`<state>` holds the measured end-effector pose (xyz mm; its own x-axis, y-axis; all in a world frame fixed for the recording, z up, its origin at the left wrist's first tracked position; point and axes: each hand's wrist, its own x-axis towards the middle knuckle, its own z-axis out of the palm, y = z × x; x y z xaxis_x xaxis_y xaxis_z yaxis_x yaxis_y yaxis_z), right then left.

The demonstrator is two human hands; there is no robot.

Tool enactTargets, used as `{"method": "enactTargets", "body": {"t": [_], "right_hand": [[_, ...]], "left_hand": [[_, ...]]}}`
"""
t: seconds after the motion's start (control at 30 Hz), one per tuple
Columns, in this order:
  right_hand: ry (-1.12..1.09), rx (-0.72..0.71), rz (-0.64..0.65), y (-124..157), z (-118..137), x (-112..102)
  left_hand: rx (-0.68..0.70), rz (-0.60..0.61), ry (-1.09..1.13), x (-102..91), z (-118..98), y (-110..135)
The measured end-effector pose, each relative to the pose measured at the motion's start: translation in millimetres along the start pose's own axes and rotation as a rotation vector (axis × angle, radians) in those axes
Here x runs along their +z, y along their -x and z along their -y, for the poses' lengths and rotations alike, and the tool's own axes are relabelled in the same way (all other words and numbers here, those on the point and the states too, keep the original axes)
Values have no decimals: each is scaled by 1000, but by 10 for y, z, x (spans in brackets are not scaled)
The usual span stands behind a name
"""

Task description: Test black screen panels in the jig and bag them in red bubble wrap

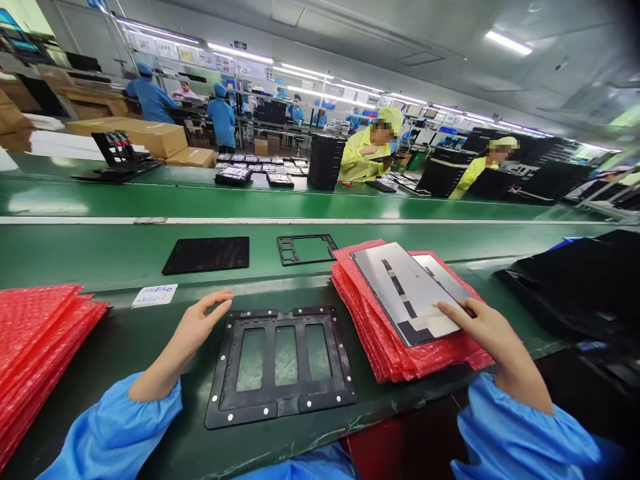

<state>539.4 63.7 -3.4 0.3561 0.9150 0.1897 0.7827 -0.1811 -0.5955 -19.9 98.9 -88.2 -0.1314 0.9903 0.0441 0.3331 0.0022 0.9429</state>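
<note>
Step in hand, apparently: gripping the panel (pixel 411 277).
Right hand (pixel 485 327) pinches the panel's edge over red wrap (pixel 367 337), at the frame's (pixel 269 360) two o'clock; left hand (pixel 200 323), empty, fingers loosely open, at ten. Lifting calls for level support.

Silver-backed display panel (pixel 425 293) — corner hidden under right hand (pixel 485 327). Second panel (pixel 447 277), just beyond same hand, partly covered by first. Red bubble-wrap stack (pixel 37 360), left of left hand (pixel 197 325), cut by left edge. Handwriting on paper label (pixel 155 295), beyond left hand, too small to read. Black object (pixel 585 287), right of right hand — cut off, kind unclear.
</note>
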Motion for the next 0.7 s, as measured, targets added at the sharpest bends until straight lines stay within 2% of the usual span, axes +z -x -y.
{"method": "enactTargets", "body": {"t": [0.17,0.27,0.37,0.43,0.5,0.6,0.7], "right_hand": [[-722,108,-165,93,129,85],[-962,144,-278,195,235,120],[-1055,163,-267,428,430,167],[-1037,188,-187,643,604,227],[-1045,228,-86,861,793,319],[-1067,285,172,1123,1061,537],[-1124,349,454,1274,1253,860]], "left_hand": [[-71,-15,135,-125,-45,101],[-85,13,157,-183,-88,111],[-65,24,142,-201,-193,150],[-37,66,128,-191,-302,194],[13,163,152,-170,-429,245],[142,325,228,-158,-615,313],[274,396,281,-214,-733,355]]}}
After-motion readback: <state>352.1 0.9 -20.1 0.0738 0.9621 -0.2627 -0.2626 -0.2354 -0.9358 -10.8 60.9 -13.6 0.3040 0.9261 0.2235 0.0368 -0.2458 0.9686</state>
